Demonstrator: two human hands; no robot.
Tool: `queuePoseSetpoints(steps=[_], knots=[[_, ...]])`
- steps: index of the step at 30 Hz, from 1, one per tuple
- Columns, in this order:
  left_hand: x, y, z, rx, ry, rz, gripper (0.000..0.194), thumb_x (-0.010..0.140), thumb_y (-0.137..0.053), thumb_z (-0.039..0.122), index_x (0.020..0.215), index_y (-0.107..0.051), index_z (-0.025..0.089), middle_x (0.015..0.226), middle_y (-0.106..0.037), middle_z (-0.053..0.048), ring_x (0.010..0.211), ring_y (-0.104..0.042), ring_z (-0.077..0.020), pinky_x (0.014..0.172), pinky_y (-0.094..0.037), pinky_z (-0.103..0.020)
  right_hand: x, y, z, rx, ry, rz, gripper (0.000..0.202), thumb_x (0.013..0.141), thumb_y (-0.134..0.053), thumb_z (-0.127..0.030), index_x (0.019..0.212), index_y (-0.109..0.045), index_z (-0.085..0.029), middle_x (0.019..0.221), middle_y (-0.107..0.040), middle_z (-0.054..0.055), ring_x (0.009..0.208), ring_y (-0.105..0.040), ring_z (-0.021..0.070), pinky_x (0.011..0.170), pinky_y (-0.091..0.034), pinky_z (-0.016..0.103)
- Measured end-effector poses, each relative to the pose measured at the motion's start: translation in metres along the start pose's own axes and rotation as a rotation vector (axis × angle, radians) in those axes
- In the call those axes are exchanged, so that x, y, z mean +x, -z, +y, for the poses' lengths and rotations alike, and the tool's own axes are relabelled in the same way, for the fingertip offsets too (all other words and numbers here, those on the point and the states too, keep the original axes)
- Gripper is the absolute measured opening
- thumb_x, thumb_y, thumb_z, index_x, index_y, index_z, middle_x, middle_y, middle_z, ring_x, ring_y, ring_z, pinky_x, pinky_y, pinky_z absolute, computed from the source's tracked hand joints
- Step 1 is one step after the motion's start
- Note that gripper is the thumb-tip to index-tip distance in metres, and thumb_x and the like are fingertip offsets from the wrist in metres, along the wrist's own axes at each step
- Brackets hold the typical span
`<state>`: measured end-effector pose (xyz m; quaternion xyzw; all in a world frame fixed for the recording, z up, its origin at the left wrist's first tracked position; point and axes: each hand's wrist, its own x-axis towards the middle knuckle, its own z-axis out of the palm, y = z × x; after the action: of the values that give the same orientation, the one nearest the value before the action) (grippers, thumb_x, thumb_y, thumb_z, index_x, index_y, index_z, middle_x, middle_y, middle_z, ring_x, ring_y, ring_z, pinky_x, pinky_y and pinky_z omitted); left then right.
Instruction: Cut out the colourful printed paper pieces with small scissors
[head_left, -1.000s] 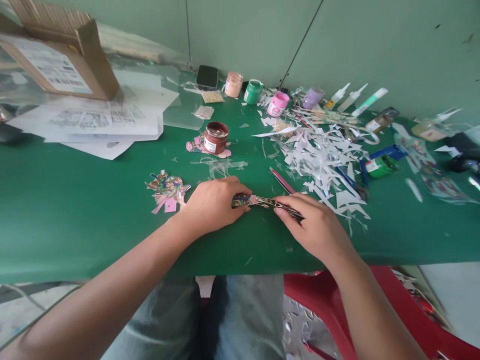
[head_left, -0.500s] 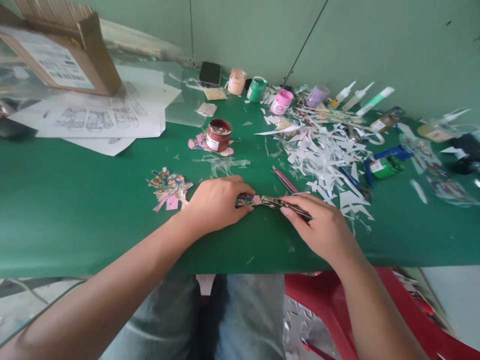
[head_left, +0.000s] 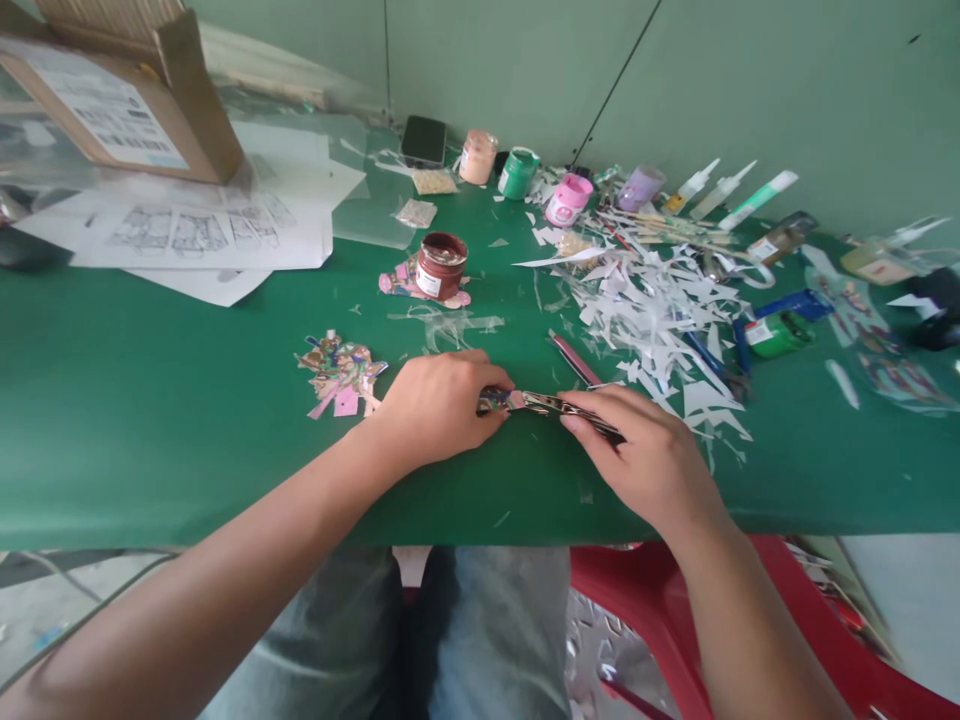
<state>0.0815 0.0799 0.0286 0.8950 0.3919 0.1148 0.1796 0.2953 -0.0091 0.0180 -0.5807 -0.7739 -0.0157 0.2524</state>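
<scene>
Toward front edge of bench (head_left: 225, 450), left hand (head_left: 448, 400) pinches patterned piece (head_left: 516, 399); right hand (head_left: 651, 448) grips metal tool (head_left: 546, 402), apparently working the piece's end. Next move calls for steady alignment.

Upper left of frame: labelled cardboard box (head_left: 199, 115), flap raised, with white printed sheets (head_left: 202, 245) in front of it. Upper centre, near the wall (head_left: 495, 60): flat black case (head_left: 424, 142), then peach jar (head_left: 478, 158), green jar (head_left: 519, 174), pink jar (head_left: 568, 202) and purple jar (head_left: 641, 189) in a loose row. Right of centre: heaped white paper scraps (head_left: 652, 310) on the green desk (head_left: 112, 400); lower right, red chair (head_left: 652, 595), partly visible below the desk edge.
</scene>
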Motion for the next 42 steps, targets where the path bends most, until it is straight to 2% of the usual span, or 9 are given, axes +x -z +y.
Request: queuePoseSetpoints(steps=[6, 12, 19, 28, 42], knots=[[-0.0013, 0.0013, 0.0021, 0.022, -0.015, -0.003, 0.027, 0.085, -0.061, 0.034, 0.108, -0.073, 0.029, 0.102, -0.071, 0.0, 0.084, -0.068, -0.0199, 0.064, -0.046, -0.028, -0.0014, 0.0059, -0.0033, -0.099, 0.064, 0.029, 0.022, 0.095, -0.054, -0.022, 0.107, -0.071, -0.022, 0.094, -0.072, 0.008, 0.088, -0.068, 0.0225, 0.072, -0.056, 0.034], [-0.0023, 0.0021, 0.0034, 0.001, -0.019, -0.012, 0.033, 0.088, -0.058, 0.049, 0.108, -0.073, 0.028, 0.101, -0.07, -0.002, 0.083, -0.068, -0.0206, 0.064, -0.045, -0.029, -0.001, 0.0033, -0.0029, -0.016, 0.042, 0.005, 0.022, 0.096, -0.052, -0.022, 0.109, -0.069, -0.022, 0.096, -0.072, 0.008, 0.089, -0.069, 0.0211, 0.075, -0.057, 0.034], [-0.0011, 0.0004, 0.001, -0.008, -0.013, 0.003, 0.027, 0.088, -0.061, 0.043, 0.108, -0.074, 0.03, 0.101, -0.069, 0.0, 0.078, -0.067, -0.0169, 0.062, -0.044, -0.027, 0.0017, 0.0003, -0.003, 0.037, 0.018, -0.014, 0.021, 0.096, -0.052, -0.022, 0.108, -0.069, -0.02, 0.098, -0.073, 0.008, 0.09, -0.069, 0.0211, 0.074, -0.058, 0.034], [-0.0009, 0.0015, -0.0004, 0.023, -0.027, -0.022, 0.032, 0.086, -0.064, 0.046, 0.113, -0.073, 0.032, 0.106, -0.07, 0.001, 0.082, -0.068, -0.0172, 0.063, -0.043, -0.026, 0.0013, 0.0017, -0.0031, 0.067, -0.046, -0.045, 0.02, 0.094, -0.053, -0.023, 0.109, -0.068, -0.021, 0.098, -0.073, 0.007, 0.092, -0.069, 0.0216, 0.079, -0.057, 0.035], [0.0003, 0.001, 0.001, 0.009, -0.006, -0.022, 0.031, 0.086, -0.064, 0.045, 0.112, -0.074, 0.032, 0.105, -0.07, 0.001, 0.084, -0.068, -0.0186, 0.065, -0.045, -0.027, 0.0017, 0.0026, -0.0053, 0.052, -0.021, -0.056, 0.02, 0.094, -0.053, -0.022, 0.109, -0.066, -0.022, 0.099, -0.072, 0.007, 0.094, -0.069, 0.0223, 0.08, -0.057, 0.036]])
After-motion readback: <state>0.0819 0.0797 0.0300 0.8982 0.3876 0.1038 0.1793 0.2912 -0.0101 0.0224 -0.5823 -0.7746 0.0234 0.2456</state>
